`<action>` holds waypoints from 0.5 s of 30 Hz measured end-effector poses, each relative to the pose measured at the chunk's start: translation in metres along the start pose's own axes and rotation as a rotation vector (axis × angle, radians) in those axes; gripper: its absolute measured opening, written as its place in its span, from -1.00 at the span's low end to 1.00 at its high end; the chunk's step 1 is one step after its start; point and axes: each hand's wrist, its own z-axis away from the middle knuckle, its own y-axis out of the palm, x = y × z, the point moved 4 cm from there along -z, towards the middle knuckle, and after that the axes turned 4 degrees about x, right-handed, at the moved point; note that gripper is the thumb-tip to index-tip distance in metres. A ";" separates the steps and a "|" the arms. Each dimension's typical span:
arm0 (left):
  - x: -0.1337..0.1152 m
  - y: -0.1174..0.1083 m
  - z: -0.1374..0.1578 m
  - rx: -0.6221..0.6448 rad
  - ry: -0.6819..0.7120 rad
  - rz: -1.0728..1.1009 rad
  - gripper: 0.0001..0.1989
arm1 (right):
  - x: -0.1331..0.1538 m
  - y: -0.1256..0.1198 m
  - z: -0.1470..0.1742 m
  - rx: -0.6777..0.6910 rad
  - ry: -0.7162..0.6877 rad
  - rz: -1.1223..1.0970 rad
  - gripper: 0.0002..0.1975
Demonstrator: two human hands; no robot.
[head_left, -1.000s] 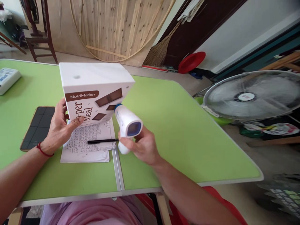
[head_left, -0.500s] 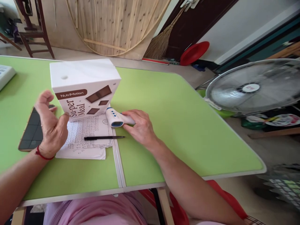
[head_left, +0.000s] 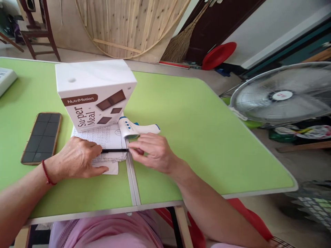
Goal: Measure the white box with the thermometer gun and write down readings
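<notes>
A slim black pen [head_left: 115,150] lies across handwritten sheets of paper [head_left: 111,137]. My right hand [head_left: 155,151] closes its fingertips round the pen's right end. At the other end, my left hand [head_left: 77,158], with a red cord at the wrist, has curled fingers over the pen, its thumb held apart below. The left fingertips are partly hidden. Just above my right hand rests a white infrared thermometer gun [head_left: 129,129] with blue buttons. A white NutriMotion "Super Meal" box [head_left: 95,100] stands upright at the back of the papers.
A phone [head_left: 42,136] in a brown case lies left of the box on the green table [head_left: 201,137]. Part of a white device [head_left: 6,81] shows at the table's far left. A metal seam [head_left: 133,186] crosses the tabletop. To the right stands a fan [head_left: 281,94].
My right hand has let go of the thermometer and moved down to the pen. My left hand has come from beside the box, over the phone, to the pen's left end.
</notes>
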 end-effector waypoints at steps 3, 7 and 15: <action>0.002 0.004 0.000 0.134 -0.028 -0.036 -0.66 | 0.007 0.006 -0.001 0.175 0.004 0.144 -0.87; 0.003 0.005 0.000 0.154 -0.006 0.003 -0.80 | 0.001 0.006 -0.001 0.181 0.049 0.195 -0.84; 0.000 0.015 0.001 0.062 0.058 0.007 -0.78 | -0.012 -0.005 0.003 -0.269 0.490 -0.557 -0.98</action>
